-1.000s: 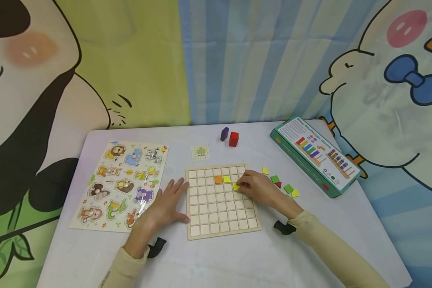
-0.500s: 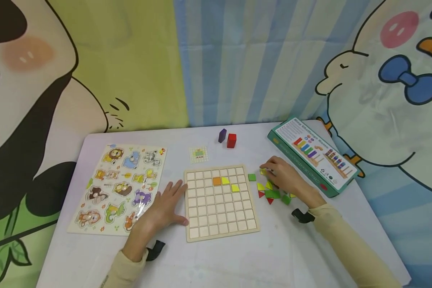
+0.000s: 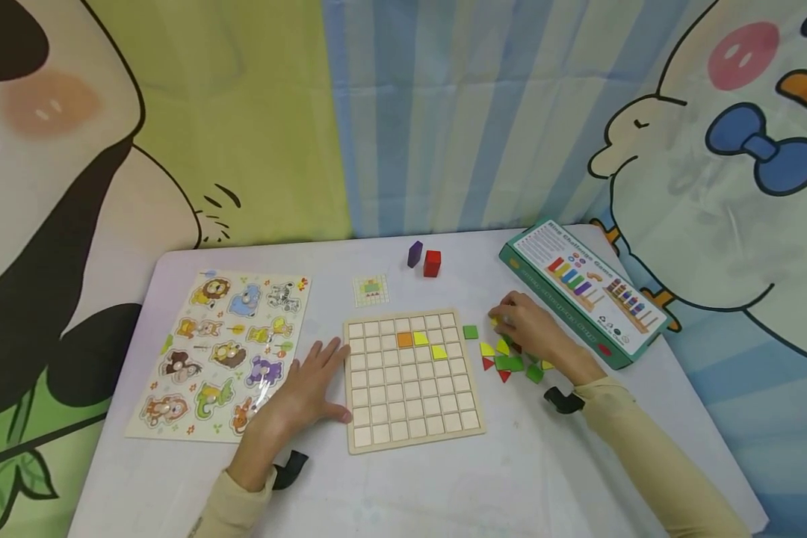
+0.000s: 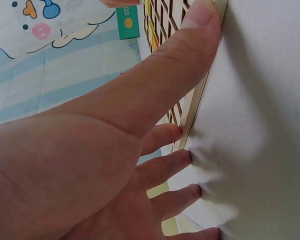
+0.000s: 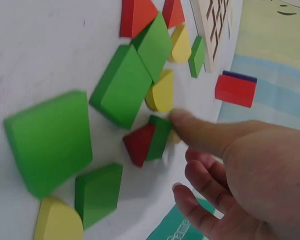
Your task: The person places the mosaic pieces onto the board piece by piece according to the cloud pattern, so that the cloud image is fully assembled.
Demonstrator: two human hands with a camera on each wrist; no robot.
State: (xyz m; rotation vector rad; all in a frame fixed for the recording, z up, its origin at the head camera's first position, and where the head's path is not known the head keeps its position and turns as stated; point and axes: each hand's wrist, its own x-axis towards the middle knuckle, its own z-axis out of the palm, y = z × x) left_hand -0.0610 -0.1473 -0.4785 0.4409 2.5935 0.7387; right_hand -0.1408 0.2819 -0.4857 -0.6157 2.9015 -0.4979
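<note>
My left hand (image 3: pixel 312 385) lies with fingers spread beside a wooden grid board (image 3: pixel 403 390), its thumb against the board's left edge. On the board are an orange square (image 3: pixel 404 340) and two yellow pieces (image 3: pixel 438 352). To the right of it, my right hand (image 3: pixel 527 327) pinches a small yellow piece (image 3: pixel 494 322) between thumb and fingers, mostly covered by them. Below that hand lie loose green squares (image 5: pixel 122 85), red triangles (image 5: pixel 136 17) and yellow round-edged pieces (image 5: pixel 162 92). A dark red triangle (image 5: pixel 140 144) and a green piece (image 5: pixel 159 137) sit close to the thumb tip.
A small printed pattern card (image 3: pixel 372 290) lies behind the board. Red (image 3: pixel 433 264) and purple (image 3: pixel 415 254) blocks stand at the table's back. An animal puzzle board (image 3: pixel 208 388) occupies the left, a green game box (image 3: pixel 585 291) the back right. One green square (image 3: pixel 470 332) lies by the board's edge.
My right hand has left the yellow piece on the board and moved right to the loose pieces, where it has taken hold of another yellow one. The left hand stays put.
</note>
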